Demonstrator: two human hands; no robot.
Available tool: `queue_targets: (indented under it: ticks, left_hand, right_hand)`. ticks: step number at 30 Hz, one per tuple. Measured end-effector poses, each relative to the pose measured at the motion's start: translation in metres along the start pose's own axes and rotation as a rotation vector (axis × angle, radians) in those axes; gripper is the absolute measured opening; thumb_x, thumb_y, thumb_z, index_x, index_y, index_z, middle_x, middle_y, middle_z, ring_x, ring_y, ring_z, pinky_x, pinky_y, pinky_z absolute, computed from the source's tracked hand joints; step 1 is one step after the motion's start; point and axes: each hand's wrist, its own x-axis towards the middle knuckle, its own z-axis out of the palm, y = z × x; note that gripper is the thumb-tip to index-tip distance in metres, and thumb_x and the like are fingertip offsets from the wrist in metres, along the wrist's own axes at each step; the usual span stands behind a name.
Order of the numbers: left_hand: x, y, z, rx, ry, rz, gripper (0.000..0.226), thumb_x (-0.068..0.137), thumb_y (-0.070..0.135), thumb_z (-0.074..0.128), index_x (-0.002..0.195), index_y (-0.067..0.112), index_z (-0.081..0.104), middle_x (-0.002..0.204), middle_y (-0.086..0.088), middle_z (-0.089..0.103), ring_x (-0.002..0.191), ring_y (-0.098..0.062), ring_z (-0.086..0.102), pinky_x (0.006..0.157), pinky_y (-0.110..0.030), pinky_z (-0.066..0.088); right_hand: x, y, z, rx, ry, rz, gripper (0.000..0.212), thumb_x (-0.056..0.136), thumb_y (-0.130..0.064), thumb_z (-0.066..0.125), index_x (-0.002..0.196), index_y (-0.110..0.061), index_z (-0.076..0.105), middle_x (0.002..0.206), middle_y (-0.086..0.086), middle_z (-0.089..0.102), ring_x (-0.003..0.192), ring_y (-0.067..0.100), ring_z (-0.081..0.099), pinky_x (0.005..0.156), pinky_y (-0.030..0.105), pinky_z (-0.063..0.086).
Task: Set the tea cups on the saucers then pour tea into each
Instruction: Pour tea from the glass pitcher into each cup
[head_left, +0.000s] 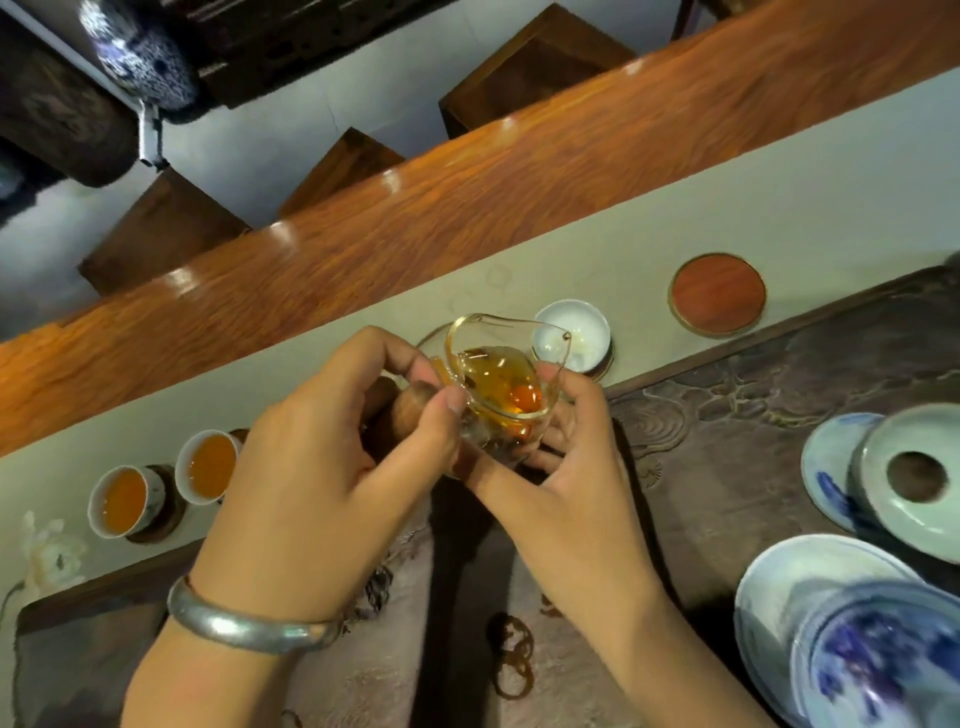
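A glass pitcher (501, 374) with amber tea in it is tilted, its spout over a white cup (574, 332) that stands on a saucer. My left hand (332, 447) grips the pitcher's wooden handle (410, 415). My right hand (561, 467) supports the glass body from the right and below. Two white cups of tea (120, 500) (208, 466) stand on dark saucers at the left. An empty red-brown saucer (717, 293) lies to the right of the white cup.
The cups sit on a pale runner (727, 218) along a wooden table. A dark carved tea tray (753, 395) lies below it. Blue-and-white dishes (810, 623) and a celadon lid (914, 478) crowd the right. Wooden stools (161, 228) stand beyond the table.
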Motion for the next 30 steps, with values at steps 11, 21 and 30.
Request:
queue_targets:
  ticks: [11, 21, 30]
  left_hand:
    - [0.024, 0.013, 0.005, 0.077, -0.075, 0.012, 0.027, 0.081, 0.057, 0.052, 0.086, 0.031, 0.054, 0.058, -0.005, 0.062, 0.045, -0.025, 0.056, 0.043, -0.046, 0.049]
    - [0.034, 0.022, 0.007, 0.137, -0.090, 0.042, 0.023, 0.082, 0.059, 0.049, 0.083, 0.037, 0.052, 0.063, 0.002, 0.065, 0.040, -0.017, 0.053, 0.038, -0.037, 0.047]
    - [0.036, 0.024, 0.005, 0.196, -0.063, 0.074, 0.017, 0.084, 0.051, 0.053, 0.081, 0.035, 0.054, 0.069, 0.005, 0.065, 0.049, -0.011, 0.054, 0.041, -0.018, 0.040]
  right_hand:
    - [0.013, 0.001, -0.015, 0.050, -0.062, 0.069, 0.084, 0.051, -0.065, 0.082, 0.126, -0.049, 0.049, 0.120, -0.016, 0.071, 0.108, -0.001, 0.070, 0.097, 0.034, 0.058]
    - [0.016, 0.000, -0.016, 0.024, -0.026, 0.086, 0.087, 0.049, -0.072, 0.076, 0.128, -0.052, 0.044, 0.119, -0.023, 0.067, 0.101, -0.018, 0.062, 0.077, 0.015, 0.054]
    - [0.016, -0.004, -0.013, 0.044, -0.039, 0.111, 0.084, 0.047, -0.076, 0.074, 0.122, -0.056, 0.044, 0.117, -0.024, 0.068, 0.098, -0.024, 0.059, 0.075, 0.014, 0.050]
